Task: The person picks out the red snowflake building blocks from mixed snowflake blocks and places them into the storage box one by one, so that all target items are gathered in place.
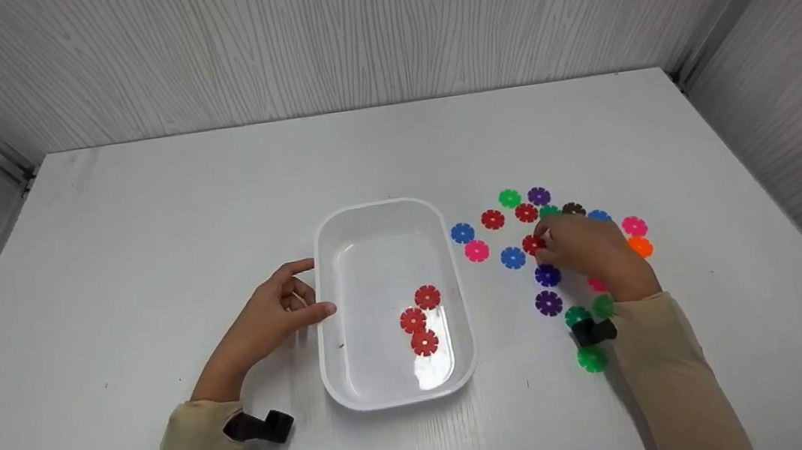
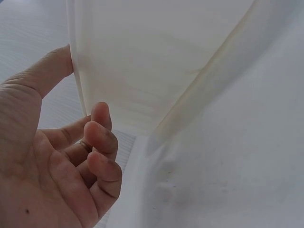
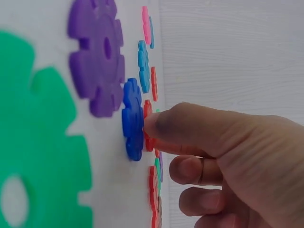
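My left hand (image 1: 275,315) holds the left rim of a white plastic tray (image 1: 333,368); its thumb tip lies over the edge, and in the left wrist view the other fingers curl beside the outer wall. Three red notched discs (image 1: 424,342) lie inside the tray, toward its right side. Over the scattered discs on the right, my right hand (image 1: 588,245) pinches a red notched disc (image 1: 532,245) between thumb and index finger. A dark blue disc (image 3: 132,119) lies right beside those fingertips, with a purple disc (image 3: 97,57) nearer the right wrist camera.
Several more discs lie about the right hand, among them a light blue disc (image 1: 513,257), a pink disc (image 1: 476,250), an orange disc (image 1: 640,247) and a green disc (image 1: 592,360) near the sleeve. Wood-grain panels (image 1: 379,31) stand behind and beside the white table (image 1: 180,205).
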The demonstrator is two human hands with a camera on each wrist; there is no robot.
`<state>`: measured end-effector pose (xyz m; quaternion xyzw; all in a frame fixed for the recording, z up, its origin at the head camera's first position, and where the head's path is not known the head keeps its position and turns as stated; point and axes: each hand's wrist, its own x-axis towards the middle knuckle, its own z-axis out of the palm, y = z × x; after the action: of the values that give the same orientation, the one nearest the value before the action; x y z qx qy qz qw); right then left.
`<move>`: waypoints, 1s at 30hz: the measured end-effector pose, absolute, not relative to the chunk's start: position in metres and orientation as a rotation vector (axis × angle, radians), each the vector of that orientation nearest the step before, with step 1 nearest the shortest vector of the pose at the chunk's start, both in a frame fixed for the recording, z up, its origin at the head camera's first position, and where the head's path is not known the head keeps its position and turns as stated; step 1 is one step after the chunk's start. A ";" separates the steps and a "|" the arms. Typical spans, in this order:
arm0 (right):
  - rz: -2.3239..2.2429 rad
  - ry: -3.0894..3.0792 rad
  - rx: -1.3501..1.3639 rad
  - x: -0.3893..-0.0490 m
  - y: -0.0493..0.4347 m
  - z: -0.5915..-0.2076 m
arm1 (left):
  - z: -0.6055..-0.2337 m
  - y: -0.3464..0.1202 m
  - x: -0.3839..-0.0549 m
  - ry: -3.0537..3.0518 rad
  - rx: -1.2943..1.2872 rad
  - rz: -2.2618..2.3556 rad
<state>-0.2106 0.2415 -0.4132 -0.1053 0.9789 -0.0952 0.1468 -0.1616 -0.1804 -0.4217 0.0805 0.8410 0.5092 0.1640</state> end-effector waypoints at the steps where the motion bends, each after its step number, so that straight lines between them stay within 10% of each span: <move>1: -0.290 2.820 -0.302 -0.210 0.242 -0.414 | -0.422 -0.180 -0.162 2.397 0.230 1.453; 30: -0.287 2.737 -0.224 -0.209 0.238 -0.409 | -0.420 -0.180 -0.161 2.426 0.214 1.419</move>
<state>-0.2087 0.2380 -0.4091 -0.0798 0.9734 -0.1021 0.1889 -0.1610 -0.1797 -0.4199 0.0750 0.8495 0.4969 0.1608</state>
